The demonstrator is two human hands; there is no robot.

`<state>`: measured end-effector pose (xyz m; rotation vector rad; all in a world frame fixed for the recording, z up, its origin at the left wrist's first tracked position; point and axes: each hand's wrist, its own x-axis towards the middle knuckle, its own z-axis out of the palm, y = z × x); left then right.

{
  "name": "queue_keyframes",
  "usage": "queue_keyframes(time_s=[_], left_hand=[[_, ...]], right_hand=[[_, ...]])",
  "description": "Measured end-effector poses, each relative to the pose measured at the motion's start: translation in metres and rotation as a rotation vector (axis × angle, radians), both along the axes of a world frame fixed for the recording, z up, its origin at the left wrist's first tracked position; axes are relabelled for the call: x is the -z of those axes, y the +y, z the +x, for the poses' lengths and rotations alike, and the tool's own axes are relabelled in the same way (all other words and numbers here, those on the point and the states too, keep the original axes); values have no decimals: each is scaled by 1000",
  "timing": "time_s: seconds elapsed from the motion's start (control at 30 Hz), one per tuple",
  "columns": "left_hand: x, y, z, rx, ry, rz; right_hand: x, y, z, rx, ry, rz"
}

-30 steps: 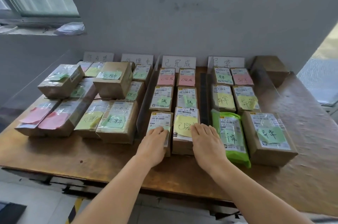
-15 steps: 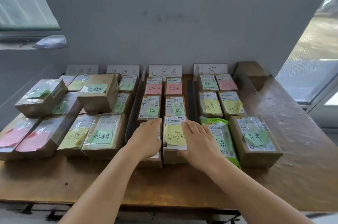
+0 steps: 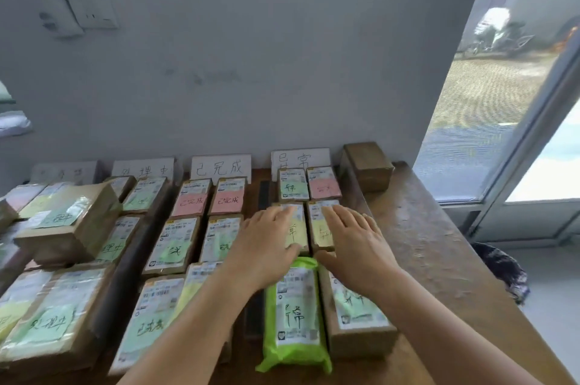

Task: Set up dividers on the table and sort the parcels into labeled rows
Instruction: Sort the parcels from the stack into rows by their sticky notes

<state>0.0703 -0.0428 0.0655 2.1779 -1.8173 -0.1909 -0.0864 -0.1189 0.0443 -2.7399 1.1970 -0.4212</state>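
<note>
Both hands out over the rightmost row of parcels on the wooden table, fingers straight and spread, gripping nothing. Left hand flat on the left middle parcel of that row, fingertips near its far label edge, thumb along its near edge. Right hand flat on the right middle parcel, palm reaching back over the near brown box. Just beside that box, on its left, a green bag parcel with a white shipping label, its far end tucked between the two wrists. Behind the hands, two more parcels, one with a green note, one with a pink note, standing before the white row sign against the wall. A dark divider strip between this row and the next, where parcels with pink notes sit below a second sign. Further left, more rows of taped boxes with green and yellow notes, partly blurred. A plain brown box in the far right corner of the table, apart from the rows. Wall socket on the grey wall; glass door to the right.
</note>
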Motion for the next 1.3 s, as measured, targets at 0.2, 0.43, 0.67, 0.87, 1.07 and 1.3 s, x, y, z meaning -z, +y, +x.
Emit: queue_keyframes(time_s=[0.2, 0.43, 0.67, 0.87, 1.07, 1.3], left_hand=[[-2, -93, -59, -18, 34, 18], [5, -181, -104, -75, 55, 51], [19, -265, -127, -87, 95, 140], [48, -334, -129, -154, 140, 234], [75, -380, -124, -329, 146, 289], [90, -401, -127, -470, 279, 180]], right_hand=[[-9, -89, -57, -6, 2, 28], [-3, -183, -101, -8, 51, 52], [11, -258, -116, 52, 34, 157], [36, -313, -116, 128, -1, 319], [65, -351, -100, 180, -27, 483], [91, -367, -89, 106, -151, 656]])
